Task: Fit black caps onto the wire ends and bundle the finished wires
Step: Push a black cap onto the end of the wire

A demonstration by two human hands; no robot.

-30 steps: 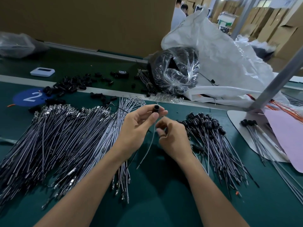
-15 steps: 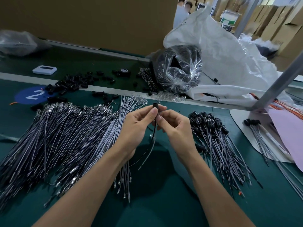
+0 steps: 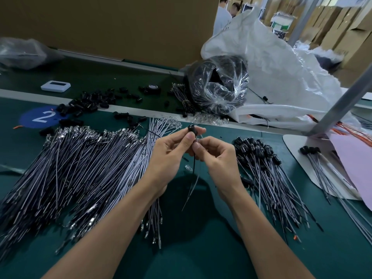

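Observation:
My left hand (image 3: 171,152) pinches a small black cap (image 3: 190,128) between thumb and fingertips above the green mat. Just below the cap, my right hand (image 3: 216,156) pinches a thin grey wire (image 3: 193,178) that hangs down toward the mat. The two hands touch at the fingertips. A big heap of uncapped grey wires (image 3: 76,168) fans out to the left. On the right lies a pile of capped wires (image 3: 265,170), caps pointing away from me. Loose black caps (image 3: 90,101) are scattered at the far left.
A clear bag of black parts (image 3: 219,85) and a large white plastic sack (image 3: 281,81) sit at the back. A white card (image 3: 306,162) holding a few capped wires and a pink sheet (image 3: 356,166) lie at right, beside a slanted grey metal post (image 3: 342,101). A white device (image 3: 56,85) rests far left.
My right hand has come up from apart to meet my left at the cap, bringing the wire end under it. Both hands stay close together.

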